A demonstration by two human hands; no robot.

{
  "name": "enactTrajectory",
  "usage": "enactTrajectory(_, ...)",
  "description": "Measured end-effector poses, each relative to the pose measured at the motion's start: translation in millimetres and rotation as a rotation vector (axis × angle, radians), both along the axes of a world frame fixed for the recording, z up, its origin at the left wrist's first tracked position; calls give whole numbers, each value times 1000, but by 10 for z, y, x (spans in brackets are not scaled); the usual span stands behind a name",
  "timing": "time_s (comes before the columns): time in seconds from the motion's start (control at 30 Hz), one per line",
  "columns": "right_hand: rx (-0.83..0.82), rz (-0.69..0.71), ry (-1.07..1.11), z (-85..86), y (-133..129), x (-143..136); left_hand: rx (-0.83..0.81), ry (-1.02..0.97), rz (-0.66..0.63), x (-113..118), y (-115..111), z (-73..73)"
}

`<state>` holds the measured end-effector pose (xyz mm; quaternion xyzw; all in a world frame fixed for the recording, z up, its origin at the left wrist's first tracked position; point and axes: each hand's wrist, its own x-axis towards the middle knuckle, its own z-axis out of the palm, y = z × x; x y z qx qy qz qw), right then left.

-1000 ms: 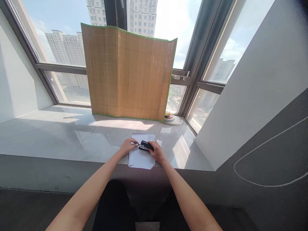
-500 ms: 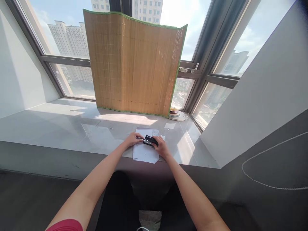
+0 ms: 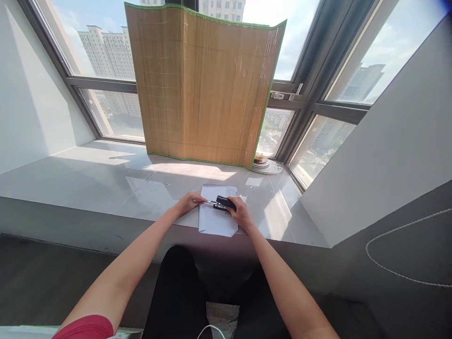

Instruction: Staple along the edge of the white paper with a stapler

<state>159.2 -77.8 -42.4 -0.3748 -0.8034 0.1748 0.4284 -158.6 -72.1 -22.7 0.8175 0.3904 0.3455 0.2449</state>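
Note:
A black stapler (image 3: 226, 202) is opened up over a sheet of white paper (image 3: 216, 224), its top arm raised from its base. My right hand (image 3: 241, 213) is closed around the stapler's right end. From the stapler's left end juts a thin silver metal part. The fingertips of my left hand (image 3: 189, 202) are pinched together on the outer end of that metal part. The paper lies on the grey sill, partly beneath both hands, with a printed patch near its upper right corner. Whether staples sit inside the stapler is too small to tell.
A bamboo mat (image 3: 208, 89) with green edging stands against the window behind the paper. Stacked plates or discs (image 3: 263, 165) lie beside its lower right corner. Small white scraps are scattered on the sill (image 3: 99, 183). A white cord (image 3: 384, 266) hangs at right.
My left hand has drawn leftward from the stapler, and more of the silver metal part now shows. My right hand still grips the stapler. The camera view has shifted slightly.

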Motion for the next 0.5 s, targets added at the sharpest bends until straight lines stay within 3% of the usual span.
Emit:
enactTrajectory(0.17,-23,45,142,18,-4,44,91,149,41,128,6,58)
enactTrajectory(0.4,-88,135,281,108,-77,74,205,337,13,516,103,424)
enactTrajectory(0.5,-49,135,283,123,-86,90,225,397,-4,676,157,484)
